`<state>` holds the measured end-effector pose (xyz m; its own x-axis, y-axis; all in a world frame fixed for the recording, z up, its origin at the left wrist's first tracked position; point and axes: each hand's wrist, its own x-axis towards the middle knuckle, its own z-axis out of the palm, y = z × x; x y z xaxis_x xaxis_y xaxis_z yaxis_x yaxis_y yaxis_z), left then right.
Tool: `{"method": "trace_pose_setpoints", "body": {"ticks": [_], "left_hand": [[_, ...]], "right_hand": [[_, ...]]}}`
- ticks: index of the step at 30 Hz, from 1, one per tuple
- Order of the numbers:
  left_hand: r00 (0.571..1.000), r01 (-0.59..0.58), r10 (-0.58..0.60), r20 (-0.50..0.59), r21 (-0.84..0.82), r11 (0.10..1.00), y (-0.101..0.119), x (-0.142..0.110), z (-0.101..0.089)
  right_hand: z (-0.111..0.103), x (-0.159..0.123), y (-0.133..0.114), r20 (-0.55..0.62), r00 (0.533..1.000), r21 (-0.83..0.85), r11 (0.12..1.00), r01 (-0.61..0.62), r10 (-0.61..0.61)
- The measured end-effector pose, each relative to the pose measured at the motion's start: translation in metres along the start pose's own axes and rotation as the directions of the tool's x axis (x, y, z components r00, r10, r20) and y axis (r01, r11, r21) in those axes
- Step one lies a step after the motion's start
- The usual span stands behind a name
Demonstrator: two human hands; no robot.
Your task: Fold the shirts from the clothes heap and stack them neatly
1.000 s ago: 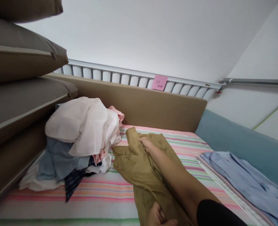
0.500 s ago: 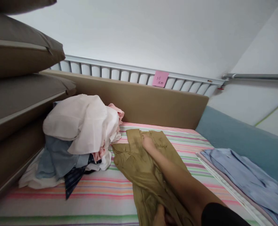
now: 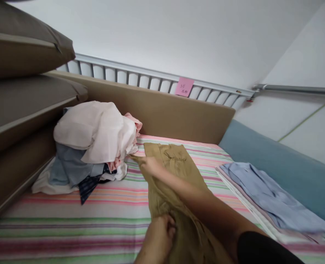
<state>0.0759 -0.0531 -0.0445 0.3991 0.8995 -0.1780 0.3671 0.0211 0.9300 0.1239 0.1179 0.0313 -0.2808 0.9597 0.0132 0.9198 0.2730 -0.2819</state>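
Right hand point(image 3: 150, 166) has shifted leftward across the olive-brown garment point(image 3: 181, 161) since the last frame, and the left hand point(image 3: 159, 234) has come up along its near left side. Garment lies lengthwise on the striped sheet point(image 3: 110, 225), most of it to the right of both hands, with the right forearm crossing over it. Right hand pinches the far left edge — a small corner of cloth pokes out beyond the fingertips, toward the clothes pile. Left hand is curled against the cloth; cannot tell whether it grips any. Left of the garment, the rumpled clothes pile point(image 3: 102, 134), white on top, blue and pink below. Well to the right, a folded stack point(image 3: 263, 194), light blue uppermost. Farther out: brown cushions point(image 3: 27, 99) at left, brown board point(image 3: 151, 106) behind, pink note point(image 3: 184, 87) on the slatted rail point(image 3: 111, 73).
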Motion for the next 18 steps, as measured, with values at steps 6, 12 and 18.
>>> {"method": "trace_pose_setpoints", "body": {"ticks": [6, 12, 18], "left_hand": [[0.995, -0.051, 0.047, 0.09, 0.044, 0.998, -0.004, -0.001, -0.013], [0.996, -0.081, 0.085, 0.03, -0.131, 0.988, -0.024, -0.009, -0.024], [0.948, 0.067, -0.164, -0.272, -0.336, 0.939, -0.059, -0.091, -0.011]], "right_hand": [[-0.086, -0.055, 0.102, -0.265, 0.936, 0.679, 0.734, 0.01, 0.232], [-0.066, -0.139, 0.207, -0.037, 0.638, 0.971, 0.179, -0.159, 0.769], [-0.036, -0.186, 0.234, -0.045, 0.542, 0.858, 0.311, -0.409, 0.839]]}}
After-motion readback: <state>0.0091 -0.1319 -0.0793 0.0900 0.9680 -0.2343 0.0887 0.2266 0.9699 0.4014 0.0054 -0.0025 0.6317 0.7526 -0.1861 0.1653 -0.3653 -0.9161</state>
